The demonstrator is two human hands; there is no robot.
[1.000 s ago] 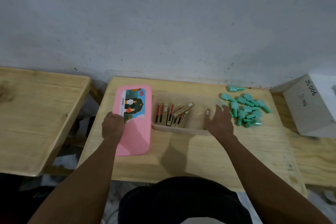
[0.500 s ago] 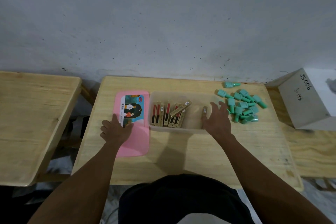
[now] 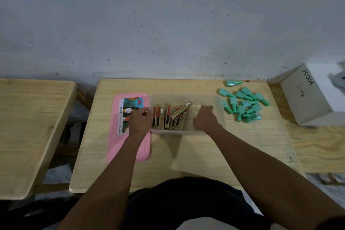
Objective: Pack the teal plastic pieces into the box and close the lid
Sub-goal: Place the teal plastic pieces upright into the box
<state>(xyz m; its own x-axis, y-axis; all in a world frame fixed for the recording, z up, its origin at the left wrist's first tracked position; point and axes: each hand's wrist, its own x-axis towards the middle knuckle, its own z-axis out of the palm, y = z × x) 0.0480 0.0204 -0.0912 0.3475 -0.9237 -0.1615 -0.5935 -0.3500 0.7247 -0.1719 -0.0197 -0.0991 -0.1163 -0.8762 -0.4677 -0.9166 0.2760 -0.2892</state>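
Observation:
A clear plastic box (image 3: 186, 96) stands mid-table with several slim gold-and-red packs (image 3: 168, 117) in its left half. Its pink lid (image 3: 128, 147) lies flat on the table, touching the box's left side. Several teal plastic pieces (image 3: 244, 104) lie in a loose pile to the right of the box, with one more teal piece (image 3: 232, 82) apart near the wall. My left hand (image 3: 140, 121) is over the lid, with its thumb and fingers pinched at the box's left rim. My right hand (image 3: 205, 119) reaches into the box's right half, fingers curled down; what lies under them is hidden.
The wooden table (image 3: 186, 155) stands against a grey wall. A white box marked JS006 (image 3: 306, 97) sits at the right, just past the teal pile. A second wooden table (image 3: 33, 127) stands to the left across a gap.
My left hand has slid right off the lid's label to the box's left rim. My right hand has moved from the box's right edge into the box, covering the lone gold pack there.

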